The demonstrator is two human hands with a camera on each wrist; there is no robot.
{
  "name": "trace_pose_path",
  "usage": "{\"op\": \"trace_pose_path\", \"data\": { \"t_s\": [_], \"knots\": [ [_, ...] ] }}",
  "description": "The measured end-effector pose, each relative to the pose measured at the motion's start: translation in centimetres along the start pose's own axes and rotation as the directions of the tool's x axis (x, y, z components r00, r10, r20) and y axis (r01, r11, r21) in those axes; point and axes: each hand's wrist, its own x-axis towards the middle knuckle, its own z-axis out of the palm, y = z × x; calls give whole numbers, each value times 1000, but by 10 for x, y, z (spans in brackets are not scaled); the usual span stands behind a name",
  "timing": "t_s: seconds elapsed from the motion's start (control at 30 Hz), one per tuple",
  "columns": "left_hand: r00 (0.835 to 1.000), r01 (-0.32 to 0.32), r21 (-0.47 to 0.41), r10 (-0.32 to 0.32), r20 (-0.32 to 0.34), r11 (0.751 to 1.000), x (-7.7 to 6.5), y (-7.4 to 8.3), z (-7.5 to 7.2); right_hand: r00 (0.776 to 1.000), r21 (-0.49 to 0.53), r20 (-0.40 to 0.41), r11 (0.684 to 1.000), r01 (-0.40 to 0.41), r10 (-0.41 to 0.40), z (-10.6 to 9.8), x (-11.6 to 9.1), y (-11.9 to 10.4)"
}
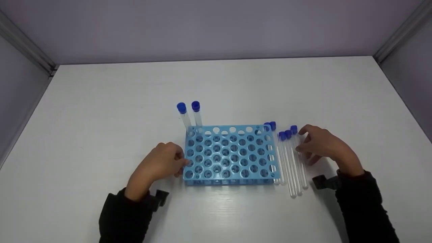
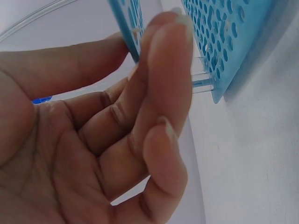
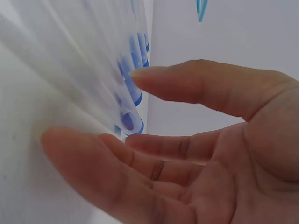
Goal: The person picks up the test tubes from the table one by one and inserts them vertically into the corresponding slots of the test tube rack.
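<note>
A blue test tube rack [image 1: 221, 152] with rows of round holes stands mid-table. My left hand [image 1: 162, 162] grips its left edge; in the left wrist view the thumb [image 2: 88, 63] lies on one side of the top plate and the fingers on the other. Two capped test tubes [image 1: 196, 113] stand in the rack's far left corner. Beside the rack's right edge lie several clear test tubes [image 1: 292, 162] with blue caps. My right hand [image 1: 322, 143] is just right of the outermost one, thumb and fingers parted around the capped end, nothing held between them.
The white table [image 1: 101, 101] spreads around the rack on all sides. A pale wall [image 1: 216, 30] rises at its back edge, with side panels left and right. Dark sleeves [image 1: 364, 209] and wrist cameras sit on both arms.
</note>
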Motion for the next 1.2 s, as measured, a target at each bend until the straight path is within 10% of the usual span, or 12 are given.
{"op": "trace_pose_path", "data": {
  "t_s": [1.2],
  "knots": [
    [1000, -7, 0, 7, 0, 1000, -1, 0, -1, 1000, -10, -6, 1000, 9, -9, 3, 1, 1]
  ]
}}
